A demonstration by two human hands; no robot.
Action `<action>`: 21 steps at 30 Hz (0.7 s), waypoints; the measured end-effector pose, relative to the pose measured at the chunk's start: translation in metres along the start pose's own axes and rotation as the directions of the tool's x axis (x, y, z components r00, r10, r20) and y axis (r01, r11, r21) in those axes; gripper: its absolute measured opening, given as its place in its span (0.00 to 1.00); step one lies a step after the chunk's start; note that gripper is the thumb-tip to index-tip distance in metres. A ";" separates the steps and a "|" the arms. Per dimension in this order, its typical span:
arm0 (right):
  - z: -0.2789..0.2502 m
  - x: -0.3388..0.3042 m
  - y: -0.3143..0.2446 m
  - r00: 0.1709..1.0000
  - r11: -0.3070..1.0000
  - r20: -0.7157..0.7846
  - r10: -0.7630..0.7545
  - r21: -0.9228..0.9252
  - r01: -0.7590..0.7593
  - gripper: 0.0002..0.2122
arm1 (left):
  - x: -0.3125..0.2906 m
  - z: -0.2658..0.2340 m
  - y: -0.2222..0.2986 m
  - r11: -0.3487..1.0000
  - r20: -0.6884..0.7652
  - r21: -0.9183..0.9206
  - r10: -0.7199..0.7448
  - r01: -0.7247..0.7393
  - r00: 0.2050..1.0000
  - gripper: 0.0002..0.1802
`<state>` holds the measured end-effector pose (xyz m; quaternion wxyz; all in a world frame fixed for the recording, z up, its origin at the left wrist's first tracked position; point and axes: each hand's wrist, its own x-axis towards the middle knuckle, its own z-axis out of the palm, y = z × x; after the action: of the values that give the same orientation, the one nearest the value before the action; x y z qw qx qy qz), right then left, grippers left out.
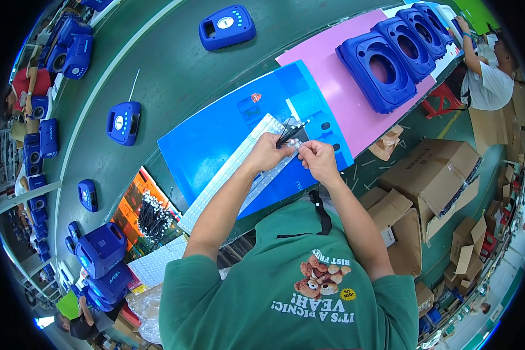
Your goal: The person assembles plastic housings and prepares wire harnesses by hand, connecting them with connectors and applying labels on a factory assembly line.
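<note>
In the middle of the bench, my left hand (266,153) is closed round a small bunch of black wires (287,135) with pale ends. My right hand (321,158) is just beside it, thumb and finger pinched at the end of a narrow white strip (296,146); the exact contact is hidden by the fingertips. Beneath my left hand and forearm, long white dotted strips (227,169) lie slanting across a blue sheet (198,137). More black wires with white connectors (154,217) are heaped on an orange printed sheet (133,198) to the left.
Blue speaker housings (379,73) stand in a row on a pink sheet (326,52) at the right. Smaller blue units (227,27) lie along the green bench (157,52). Cardboard boxes (429,175) crowd the floor to the right. A co-worker (490,76) sits at the far right.
</note>
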<state>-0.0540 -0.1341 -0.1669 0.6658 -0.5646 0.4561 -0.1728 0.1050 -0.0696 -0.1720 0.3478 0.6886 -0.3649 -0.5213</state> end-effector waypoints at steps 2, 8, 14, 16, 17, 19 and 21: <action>-0.001 0.002 -0.001 1.000 1.000 0.013 0.021 -0.017 -0.021 0.08 | 0.003 0.002 -0.007 0.999 0.004 -0.005 0.044 -0.044 0.999 0.07; 0.009 0.000 0.007 0.994 0.997 -0.097 -0.045 0.051 0.050 0.08 | 0.005 0.004 -0.004 0.979 -0.012 -0.159 0.127 -0.127 0.992 0.05; 0.017 0.002 0.000 0.986 0.999 -0.161 -0.040 0.029 0.046 0.07 | 0.012 0.001 -0.012 0.973 0.002 -0.167 0.160 -0.157 0.987 0.05; 0.016 0.003 0.008 0.990 0.997 -0.143 -0.001 0.073 0.011 0.07 | 0.008 0.000 -0.009 0.981 0.017 -0.121 0.152 -0.149 0.988 0.06; 0.016 0.004 0.011 0.992 0.993 -0.121 0.038 0.118 -0.023 0.07 | 0.003 -0.003 0.002 0.994 0.030 0.030 0.100 -0.100 0.995 0.07; 0.009 0.012 0.013 0.991 0.993 -0.097 0.096 0.078 -0.089 0.07 | 0.003 -0.004 0.002 0.973 0.060 0.211 0.077 -0.088 0.995 0.09; 0.003 0.016 0.011 0.986 0.988 -0.066 0.154 0.041 -0.152 0.07 | 0.003 -0.009 -0.004 0.979 -0.007 0.198 0.059 -0.056 0.998 0.09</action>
<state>-0.0463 -0.1406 -0.1830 0.6711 -0.5094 0.5177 -0.1487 0.1154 -0.0693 -0.1750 0.2949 0.7123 -0.4323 -0.4678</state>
